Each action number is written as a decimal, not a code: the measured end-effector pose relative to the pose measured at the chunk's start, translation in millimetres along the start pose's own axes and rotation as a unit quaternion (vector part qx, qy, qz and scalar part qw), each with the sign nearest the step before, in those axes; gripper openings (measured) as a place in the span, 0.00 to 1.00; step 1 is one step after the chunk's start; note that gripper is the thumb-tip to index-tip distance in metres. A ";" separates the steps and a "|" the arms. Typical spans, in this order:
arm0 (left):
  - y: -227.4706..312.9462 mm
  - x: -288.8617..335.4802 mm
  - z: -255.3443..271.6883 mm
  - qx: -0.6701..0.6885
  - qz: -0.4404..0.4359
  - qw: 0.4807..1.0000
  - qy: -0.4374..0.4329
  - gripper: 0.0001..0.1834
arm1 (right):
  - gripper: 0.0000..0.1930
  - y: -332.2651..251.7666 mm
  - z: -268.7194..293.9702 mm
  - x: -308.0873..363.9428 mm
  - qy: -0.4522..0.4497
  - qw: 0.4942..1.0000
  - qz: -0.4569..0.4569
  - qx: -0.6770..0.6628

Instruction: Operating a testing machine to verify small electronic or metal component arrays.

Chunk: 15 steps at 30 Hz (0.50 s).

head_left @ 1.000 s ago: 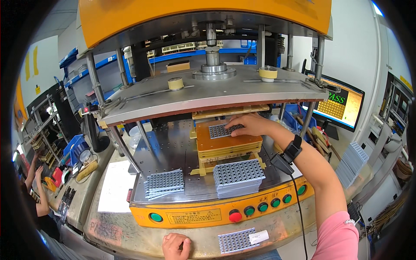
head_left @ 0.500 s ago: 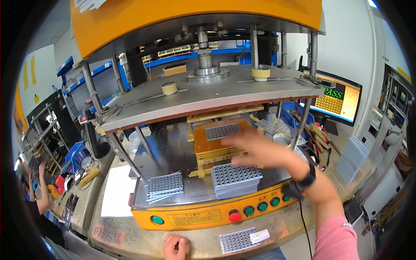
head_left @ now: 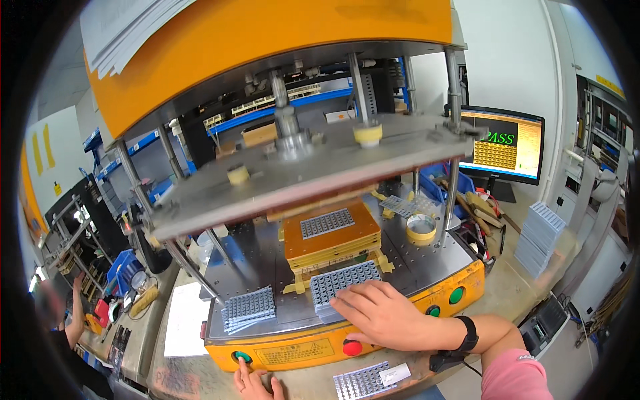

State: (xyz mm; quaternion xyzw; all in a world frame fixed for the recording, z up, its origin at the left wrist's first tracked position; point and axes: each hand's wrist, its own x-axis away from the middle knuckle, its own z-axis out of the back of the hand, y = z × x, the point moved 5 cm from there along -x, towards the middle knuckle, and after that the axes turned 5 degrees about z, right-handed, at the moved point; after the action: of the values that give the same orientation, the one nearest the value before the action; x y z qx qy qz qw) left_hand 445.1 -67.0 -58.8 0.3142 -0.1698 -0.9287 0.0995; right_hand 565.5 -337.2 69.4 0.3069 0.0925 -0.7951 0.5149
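Set the left hand [head_left: 255, 385], loosely spread, with 1 fingertip at the green button [head_left: 242, 357] on the left end of the press [head_left: 287, 40]. Held the right hand [head_left: 390, 317] well apart from it, with extended, unclosed fingers, over the near edge of the tall panel stack [head_left: 335, 280], near the red button [head_left: 352, 347]; could not tell contact with the stack. Had 1 grey panel [head_left: 328, 223] flat on the orange fixture [head_left: 333, 245], below the metal plate [head_left: 320, 170].
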 end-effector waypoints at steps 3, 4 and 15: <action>4.3 -2.3 6.8 0.025 -0.010 0.999 0.037 0.14 | 0.38 -0.1 0.0 0.9 -0.002 1.000 0.003 0.000; 5.3 -2.7 9.0 0.038 -0.029 0.997 0.061 0.14 | 0.38 0.7 -0.1 2.1 -0.001 1.000 -0.001 0.004; -2.8 4.5 4.0 0.065 -0.009 0.998 0.013 0.10 | 0.38 2.5 -18.0 3.9 0.015 1.000 0.000 -0.011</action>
State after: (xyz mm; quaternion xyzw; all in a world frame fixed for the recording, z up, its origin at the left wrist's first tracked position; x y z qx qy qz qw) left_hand 438.9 -64.7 -59.4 0.3334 -0.2254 -0.9125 0.0728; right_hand 573.6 -332.9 53.2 0.3133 0.1095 -0.7893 0.5166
